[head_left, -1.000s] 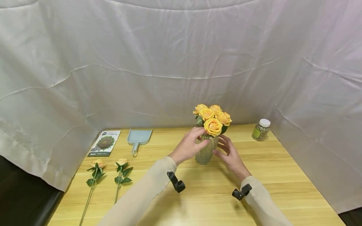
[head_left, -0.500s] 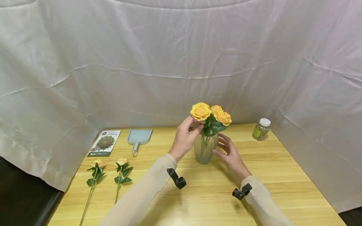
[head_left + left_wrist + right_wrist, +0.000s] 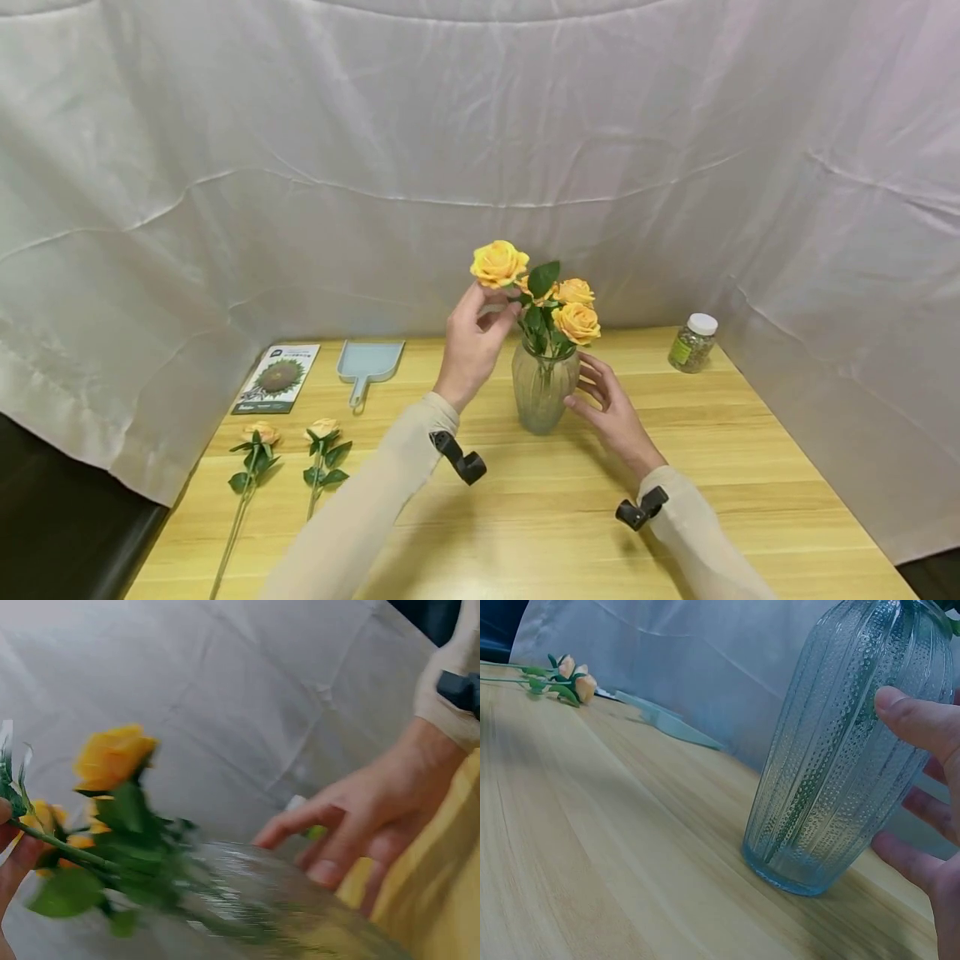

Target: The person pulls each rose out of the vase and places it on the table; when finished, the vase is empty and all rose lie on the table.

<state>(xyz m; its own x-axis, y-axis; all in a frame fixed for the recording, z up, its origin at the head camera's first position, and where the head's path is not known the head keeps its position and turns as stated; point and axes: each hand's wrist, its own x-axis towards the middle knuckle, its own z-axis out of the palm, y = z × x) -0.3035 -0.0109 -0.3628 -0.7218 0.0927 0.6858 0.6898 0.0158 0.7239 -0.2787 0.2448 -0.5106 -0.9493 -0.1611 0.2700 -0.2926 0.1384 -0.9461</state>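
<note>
A ribbed clear glass vase (image 3: 542,396) stands upright on the table, holding several yellow roses (image 3: 576,322) with green leaves. My left hand (image 3: 474,343) pinches one yellow rose (image 3: 498,264) by its stem, just under the bloom. That bloom is raised above the others and leans left, its stem running down toward the vase mouth. At the vase's right side, my right hand (image 3: 617,421) holds it with thumb in front and fingers curved behind, as the right wrist view shows the thumb (image 3: 911,716) on the glass.
Two peach roses (image 3: 260,435) with long stems lie at the left of the table. Behind them are a sunflower seed packet (image 3: 277,379) and a light blue dustpan (image 3: 370,363). A white-lidded jar (image 3: 692,343) stands back right. Grey curtains (image 3: 420,167) surround the table.
My left hand has moved up and left from the vase mouth, lifting one rose above the rest. The other blooms have shifted slightly. My right hand has stayed at the vase.
</note>
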